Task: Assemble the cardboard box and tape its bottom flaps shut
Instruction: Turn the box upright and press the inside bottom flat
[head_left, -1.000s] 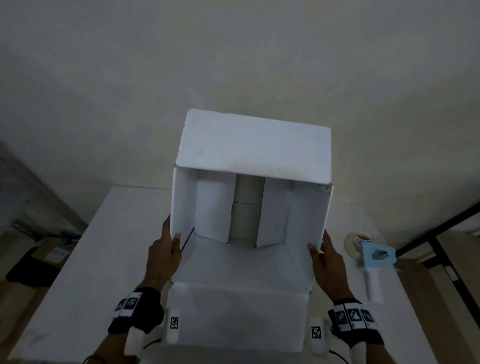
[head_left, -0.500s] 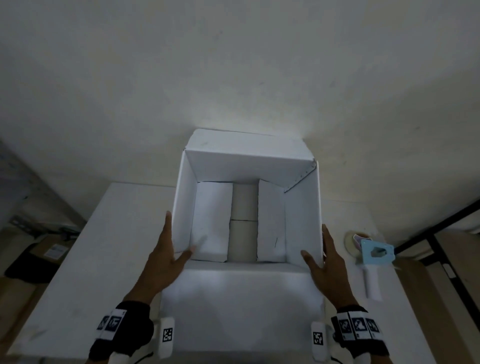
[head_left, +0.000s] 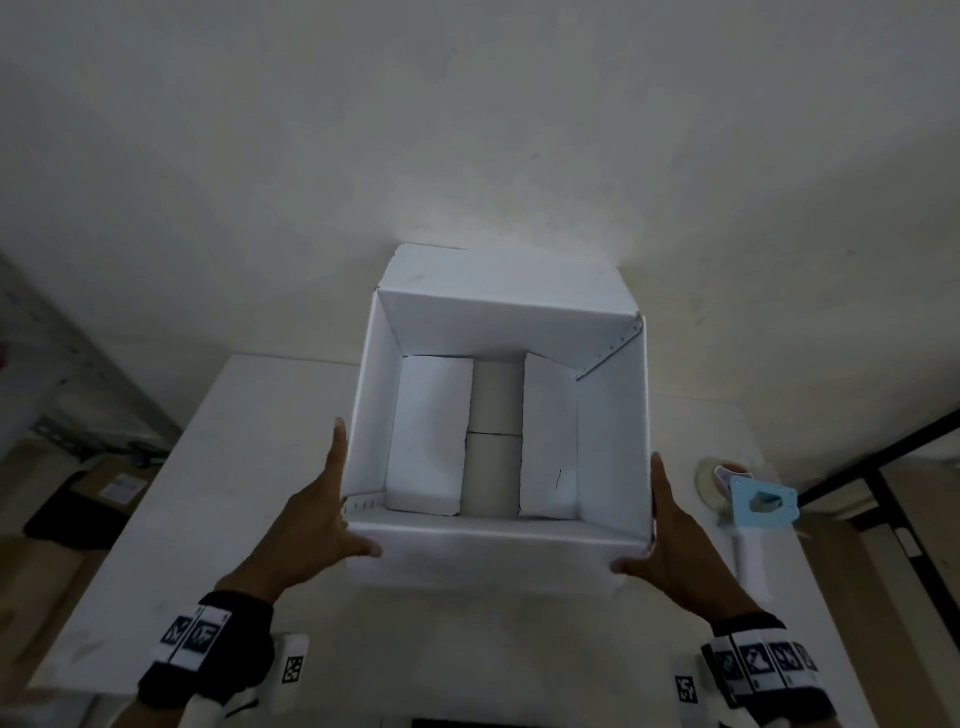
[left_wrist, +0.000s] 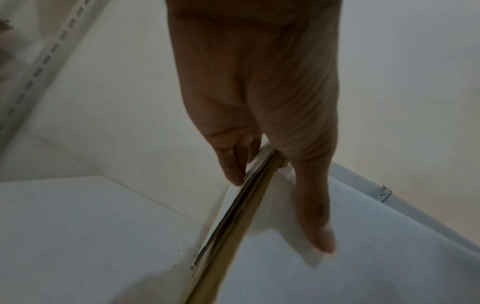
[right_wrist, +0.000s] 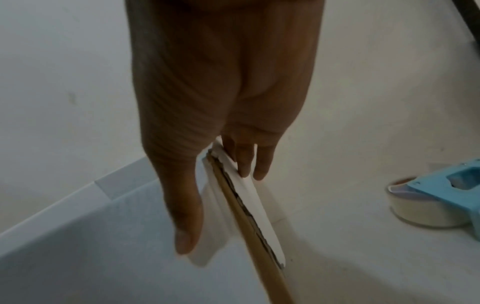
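A white cardboard box (head_left: 498, 322) stands on the white table (head_left: 249, 467), its open top facing up at me. Inside, two bottom flaps (head_left: 431, 441) lie folded flat with a gap between them, and two more flaps show through the gap. My left hand (head_left: 322, 525) presses straight fingers against the left wall, thumb on the near flap. My right hand (head_left: 675, 535) does the same on the right wall. In both wrist views a brown cut edge of the box (left_wrist: 233, 216) (right_wrist: 246, 216) runs between thumb and fingers. A blue tape dispenser (head_left: 761, 506) (right_wrist: 441, 191) lies right of the box.
A pale wall rises right behind the table. Brown cartons and dark items (head_left: 104, 493) sit on the floor to the left. A black frame (head_left: 883, 457) stands at the right. The table's near edge is by my wrists.
The box has tipped from facing me to standing upright, lower and nearer the table. My thumbs have left the inside of the side walls and now lie on the near flap.
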